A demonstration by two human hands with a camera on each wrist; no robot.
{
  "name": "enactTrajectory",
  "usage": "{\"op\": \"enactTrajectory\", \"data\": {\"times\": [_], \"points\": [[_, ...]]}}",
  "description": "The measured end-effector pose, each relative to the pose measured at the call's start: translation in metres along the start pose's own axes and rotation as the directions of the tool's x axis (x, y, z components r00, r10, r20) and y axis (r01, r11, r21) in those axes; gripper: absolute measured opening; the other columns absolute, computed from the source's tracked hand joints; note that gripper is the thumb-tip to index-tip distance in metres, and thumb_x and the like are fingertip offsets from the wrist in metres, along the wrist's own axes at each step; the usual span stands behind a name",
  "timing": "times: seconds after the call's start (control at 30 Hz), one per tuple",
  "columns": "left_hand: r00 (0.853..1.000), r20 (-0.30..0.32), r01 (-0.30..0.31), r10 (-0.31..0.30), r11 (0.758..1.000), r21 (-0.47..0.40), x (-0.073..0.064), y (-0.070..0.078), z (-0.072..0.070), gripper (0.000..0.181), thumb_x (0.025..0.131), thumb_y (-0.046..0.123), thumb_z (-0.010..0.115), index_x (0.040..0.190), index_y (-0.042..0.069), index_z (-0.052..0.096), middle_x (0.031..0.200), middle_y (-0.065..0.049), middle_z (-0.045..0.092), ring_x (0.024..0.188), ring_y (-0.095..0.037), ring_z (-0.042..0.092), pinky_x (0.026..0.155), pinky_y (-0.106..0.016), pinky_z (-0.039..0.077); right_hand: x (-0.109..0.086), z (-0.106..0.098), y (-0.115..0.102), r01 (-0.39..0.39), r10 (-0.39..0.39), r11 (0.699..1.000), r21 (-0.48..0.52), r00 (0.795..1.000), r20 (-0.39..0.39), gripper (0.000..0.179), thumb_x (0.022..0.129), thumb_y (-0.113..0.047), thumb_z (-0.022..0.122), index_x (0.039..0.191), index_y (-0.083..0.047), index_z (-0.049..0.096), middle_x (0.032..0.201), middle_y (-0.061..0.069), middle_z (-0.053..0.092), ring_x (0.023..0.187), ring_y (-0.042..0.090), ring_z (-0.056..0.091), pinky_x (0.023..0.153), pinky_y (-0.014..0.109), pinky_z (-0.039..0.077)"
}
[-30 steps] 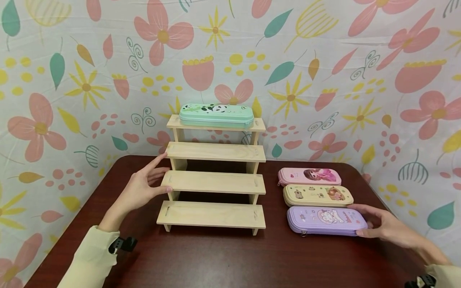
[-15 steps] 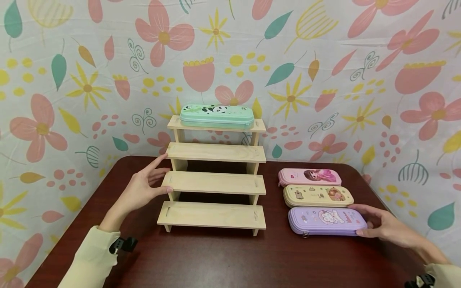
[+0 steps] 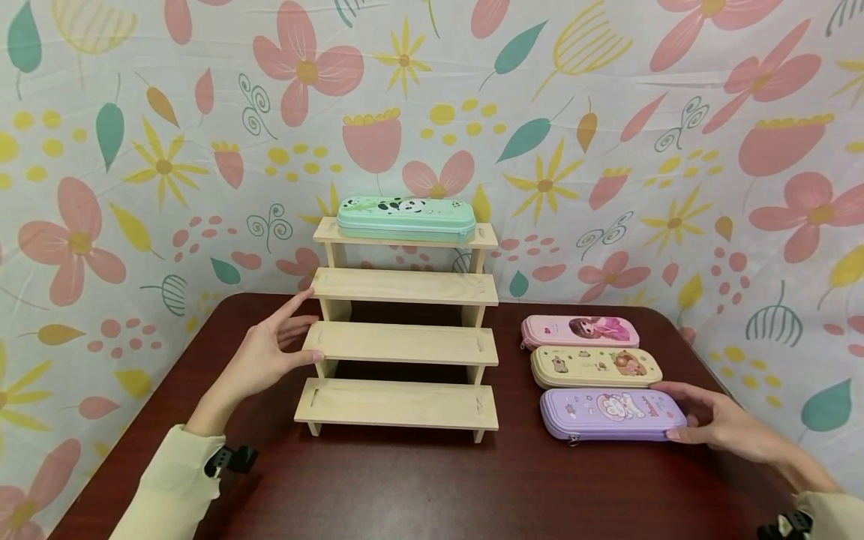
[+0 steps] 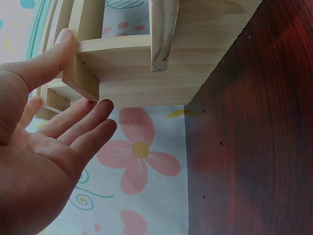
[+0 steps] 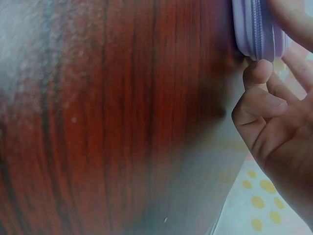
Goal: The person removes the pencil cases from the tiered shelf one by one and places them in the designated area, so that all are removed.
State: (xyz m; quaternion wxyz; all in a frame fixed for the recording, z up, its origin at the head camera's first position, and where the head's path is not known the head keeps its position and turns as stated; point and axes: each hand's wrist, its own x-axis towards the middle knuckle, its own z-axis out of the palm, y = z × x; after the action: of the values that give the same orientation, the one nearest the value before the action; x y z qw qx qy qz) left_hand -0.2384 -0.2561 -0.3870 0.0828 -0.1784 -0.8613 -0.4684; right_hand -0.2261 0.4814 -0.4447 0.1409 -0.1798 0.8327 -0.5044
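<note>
A four-step wooden display stand (image 3: pixel 398 341) rises in the middle of the table. On its top step lies a mint-green pencil case (image 3: pixel 407 217) with pandas. My left hand (image 3: pixel 259 356) touches the stand's left side, index fingertip at one step's end and thumb on the step below; the left wrist view shows those fingers (image 4: pixel 80 115) nearly straight. To the right, a purple pencil case (image 3: pixel 610 414) lies flat, its right end between the thumb and fingers of my right hand (image 3: pixel 725 427). In the right wrist view its zipped end (image 5: pixel 257 29) shows at the fingertips.
Behind the purple case lie a cream pencil case (image 3: pixel 597 366) and a pink one (image 3: pixel 580 331), close together in a row. The dark red-brown table (image 3: pixel 418 480) has rounded back corners. A flower-printed cloth (image 3: pixel 432 90) hangs right behind it.
</note>
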Motion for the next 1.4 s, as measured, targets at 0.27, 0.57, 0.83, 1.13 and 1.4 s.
{"op": "enactTrajectory", "data": {"times": [0.27,0.57,0.83,1.13,1.4], "points": [[1.000,0.002,0.004,-0.004,1.000,-0.001,0.0003,0.0002,0.0002,0.102,0.085,0.010,0.091,0.167,0.026,0.033,0.138,-0.020,0.066,0.134,-0.037,0.059,0.107,-0.055,0.049,0.0001,-0.0004,0.0024,-0.002,0.002,1.000,-0.014,1.000,-0.002,0.072,0.092,0.010,0.073,0.144,-0.039,0.060,0.072,-0.001,0.055,0.052,0.011,0.043,0.036,0.030,0.034],[1.000,0.005,-0.012,0.012,1.000,0.001,-0.0002,0.0000,-0.0016,0.102,0.085,0.012,0.091,0.168,0.025,0.032,0.138,-0.021,0.066,0.133,-0.038,0.060,0.107,-0.057,0.049,0.0021,-0.0031,0.0056,-0.031,0.031,0.999,-0.022,0.999,-0.010,0.073,0.093,0.008,0.074,0.143,-0.043,0.059,0.067,0.009,0.040,0.051,0.022,0.038,0.038,0.032,0.031],[1.000,0.004,-0.013,0.013,1.000,0.003,-0.0002,-0.0013,-0.0013,0.102,0.085,0.013,0.091,0.168,0.026,0.032,0.138,-0.020,0.066,0.133,-0.038,0.060,0.107,-0.057,0.050,0.0016,-0.0023,0.0046,-0.037,0.037,0.998,-0.043,0.999,-0.017,0.074,0.093,0.007,0.074,0.142,-0.046,0.059,0.065,0.009,0.040,0.050,0.020,0.040,0.038,0.031,0.033],[1.000,0.007,-0.008,0.008,1.000,-0.001,0.0002,-0.0012,-0.0014,0.102,0.086,0.012,0.091,0.168,0.026,0.032,0.139,-0.022,0.065,0.134,-0.038,0.059,0.107,-0.057,0.049,-0.0001,-0.0004,0.0029,-0.023,0.022,0.999,-0.041,0.999,-0.030,0.073,0.093,0.008,0.074,0.143,-0.043,0.060,0.066,0.004,0.039,0.050,0.021,0.038,0.038,0.032,0.031],[1.000,0.006,-0.014,0.014,1.000,-0.006,0.0001,-0.0021,-0.0018,0.102,0.085,0.011,0.091,0.167,0.027,0.033,0.138,-0.020,0.066,0.133,-0.038,0.060,0.107,-0.057,0.049,-0.0004,-0.0006,0.0040,-0.015,0.014,1.000,-0.027,0.999,-0.031,0.072,0.092,0.009,0.074,0.143,-0.040,0.061,0.066,0.004,0.038,0.051,0.022,0.037,0.038,0.033,0.029]]}}
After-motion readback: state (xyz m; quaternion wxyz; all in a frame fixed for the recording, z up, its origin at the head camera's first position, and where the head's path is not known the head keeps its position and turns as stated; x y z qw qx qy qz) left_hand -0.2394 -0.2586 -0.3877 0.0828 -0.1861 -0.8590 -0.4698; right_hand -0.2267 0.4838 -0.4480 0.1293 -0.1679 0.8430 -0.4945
